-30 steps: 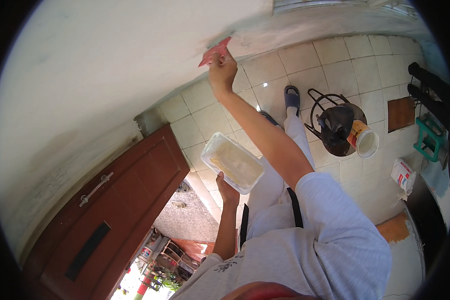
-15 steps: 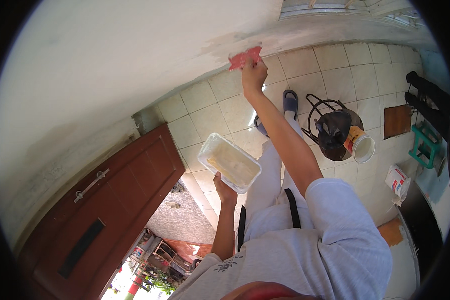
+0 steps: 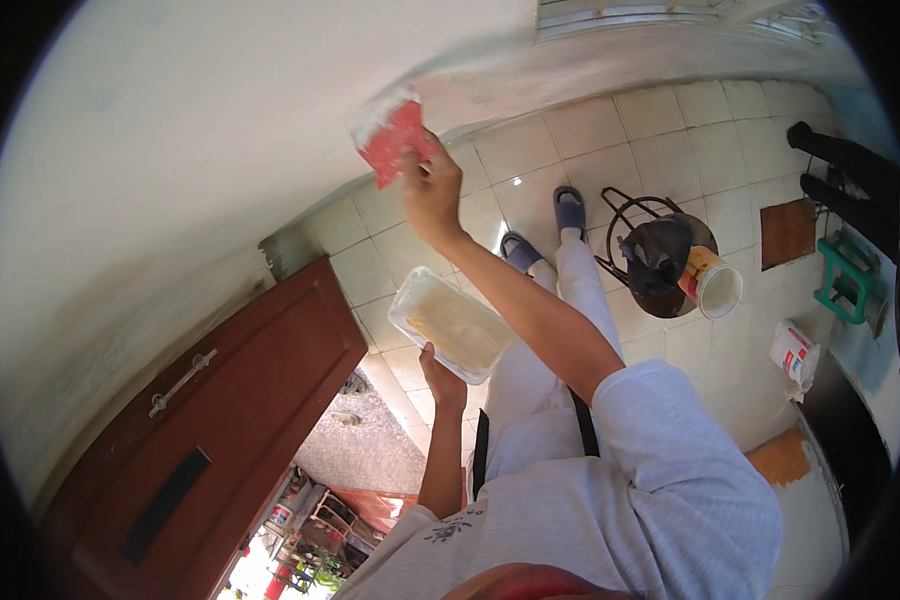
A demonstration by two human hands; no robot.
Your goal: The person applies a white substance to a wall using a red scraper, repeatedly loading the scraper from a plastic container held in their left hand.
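Note:
My right hand (image 3: 432, 195) grips a red putty scraper (image 3: 395, 140). White paste coats the scraper's upper edge, which lies against the pale wall (image 3: 220, 120). A darker, patchy area shows on the wall just to the right of the blade. Lower down, my left hand (image 3: 444, 377) holds a white rectangular plastic tub (image 3: 402, 310) by its near side, tilted so that its inside shows. Whitish and yellowish paste is spread over the tub's bottom. My left thumb rests at the rim; the other fingers are hidden beneath.
Right of my feet, a round stool (image 3: 705, 235) carries a black bag (image 3: 655, 255) and a yellow-and-white bucket (image 3: 718, 290). Farther right are a green plastic stool (image 3: 842, 280) and a white packet (image 3: 794, 355). A brown door (image 3: 240, 400) stands open at left. Window slats (image 3: 630, 15) sit at top.
My right hand has moved left along the wall with the scraper, which is now tilted more upright. The tub in my left hand has hardly shifted.

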